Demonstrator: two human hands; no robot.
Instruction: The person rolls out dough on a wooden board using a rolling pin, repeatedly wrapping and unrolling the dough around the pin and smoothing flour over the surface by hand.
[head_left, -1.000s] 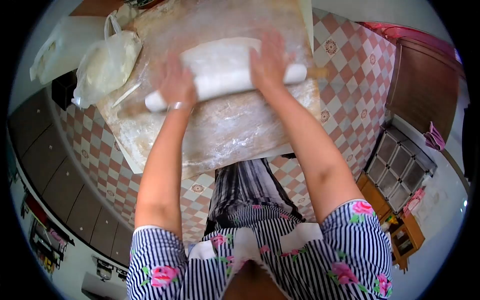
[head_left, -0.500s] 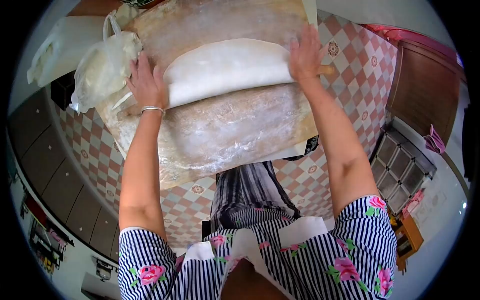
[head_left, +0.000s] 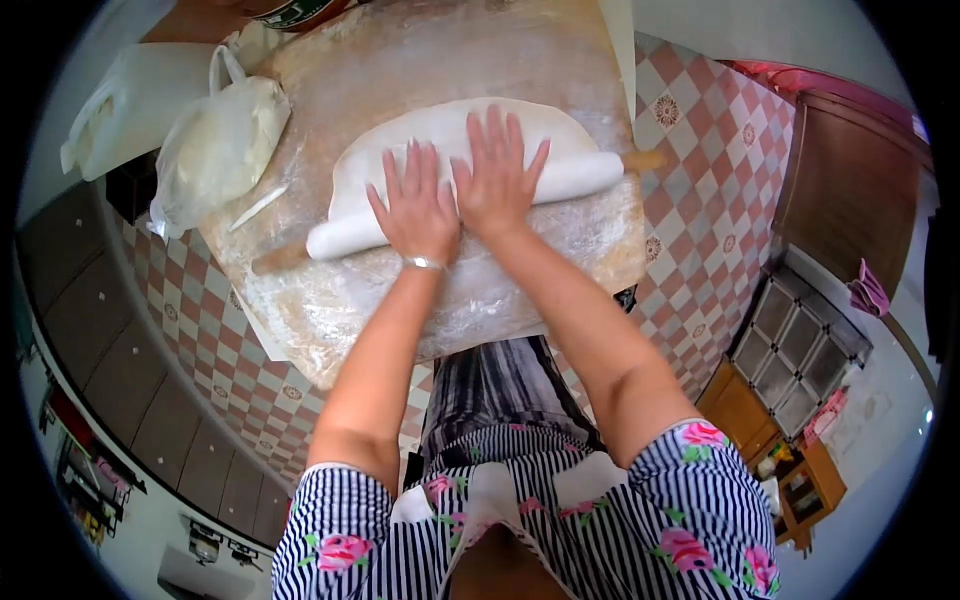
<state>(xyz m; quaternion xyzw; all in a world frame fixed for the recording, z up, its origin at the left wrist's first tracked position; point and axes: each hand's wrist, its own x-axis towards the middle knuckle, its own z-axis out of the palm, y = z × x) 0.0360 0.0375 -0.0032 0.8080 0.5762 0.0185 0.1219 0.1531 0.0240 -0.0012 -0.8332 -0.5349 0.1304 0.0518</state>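
Note:
A thin white sheet of dough lies on the floured wooden board. Its near edge is wrapped around a long rolling pin, whose bare wooden ends stick out at both sides. My left hand presses flat on the wrapped pin near its middle, fingers spread and pointing away from me. Beside it, almost touching, my right hand lies flat in the same way, fingers apart. Both palms cover part of the roll. To the left of the dough lies a thin white strip.
A clear plastic bag with pale contents rests on the board's left edge. Behind it is another whitish bag. A dark rounded container stands at the far edge. Tiled floor surrounds the board.
Both hands have moved inward from the two ends of the dough roll to its middle. The wrapped pin has come slightly nearer to me, and more of its left end shows.

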